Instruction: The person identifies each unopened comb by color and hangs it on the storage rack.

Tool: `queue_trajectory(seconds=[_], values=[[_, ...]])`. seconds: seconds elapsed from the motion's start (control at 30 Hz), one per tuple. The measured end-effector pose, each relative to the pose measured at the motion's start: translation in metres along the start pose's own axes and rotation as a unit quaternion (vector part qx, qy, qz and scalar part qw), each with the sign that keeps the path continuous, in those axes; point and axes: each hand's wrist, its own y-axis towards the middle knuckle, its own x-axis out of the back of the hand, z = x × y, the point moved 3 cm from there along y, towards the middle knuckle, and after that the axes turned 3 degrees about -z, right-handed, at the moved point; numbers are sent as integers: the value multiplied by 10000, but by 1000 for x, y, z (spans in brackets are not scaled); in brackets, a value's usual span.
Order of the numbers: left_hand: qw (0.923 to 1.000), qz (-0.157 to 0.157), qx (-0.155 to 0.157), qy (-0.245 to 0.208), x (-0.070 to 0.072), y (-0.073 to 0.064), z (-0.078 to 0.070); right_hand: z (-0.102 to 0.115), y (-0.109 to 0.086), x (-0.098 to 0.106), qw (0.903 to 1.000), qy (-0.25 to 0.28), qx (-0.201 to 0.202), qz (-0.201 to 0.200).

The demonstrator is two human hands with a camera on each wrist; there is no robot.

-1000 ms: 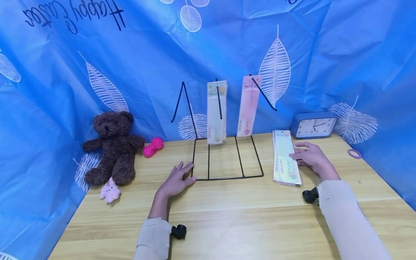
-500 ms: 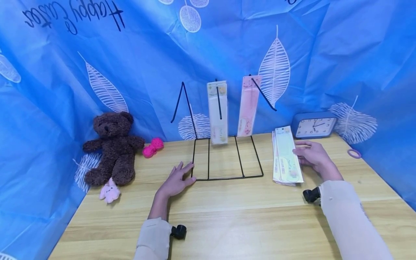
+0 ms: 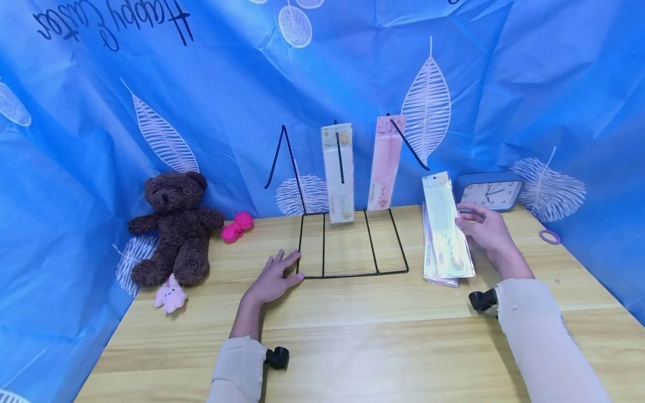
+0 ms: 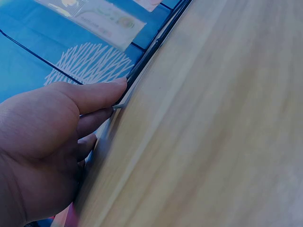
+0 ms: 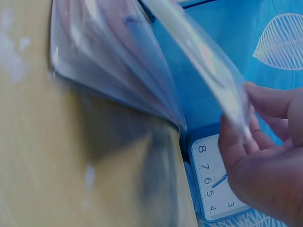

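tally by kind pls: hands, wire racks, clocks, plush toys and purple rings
Hands: 2 (left hand, right hand)
Wire rack: 1
Clock: 1
Plush toys: 2 (brown bear, pink plush)
Purple ring: 1
Total: 7

The right fingers (image 3: 468,225) pinch a slim packet (image 3: 441,215).

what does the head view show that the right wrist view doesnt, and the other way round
Only the head view: the brown teddy bear, the small pink plush, the bright pink balls and the left hand touching the rack.

Only the right wrist view: the held packet seen almost edge-on, with a clear gap between it and the other packets.

Both: the right hand pinching that packet, the blue clock, the leaf-print curtain and the wooden table.
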Motion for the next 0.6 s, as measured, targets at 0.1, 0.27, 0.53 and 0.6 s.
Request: queue_trajectory(seconds=[0.1, 0.27, 0.53, 0.6], values=[[10000, -3, -15, -4, 0, 1, 0, 6, -1, 0, 9992, -101, 272, -284], [10000, -15, -36, -6, 0, 1, 1, 15, -3, -2, 9961, -88, 593, -642], [10000, 21, -3, -21, 1, -1, -2, 28, -8, -6, 9914, -12, 925, -925], [10000, 15, -18, -22, 1, -1, -2, 31, -9, -6, 9902, 61, 990, -979]])
